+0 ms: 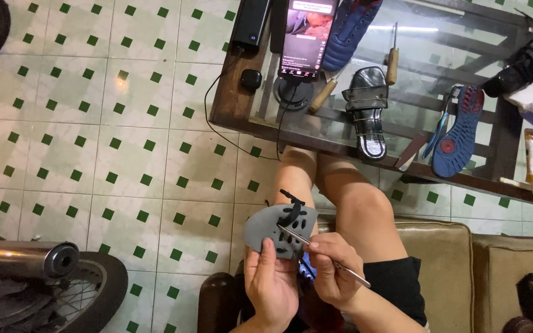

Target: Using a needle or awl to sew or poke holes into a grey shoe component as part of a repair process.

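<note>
Our left hand (271,280) grips the grey sandal sole (279,229) over our lap | right hand (333,271) pinches a thin metal awl (322,251) against its black strap (292,208) | risk: awl slips, jabbing our fingers | beyond: glass table (414,132), black sandal (367,111), phone (308,37).
</note>
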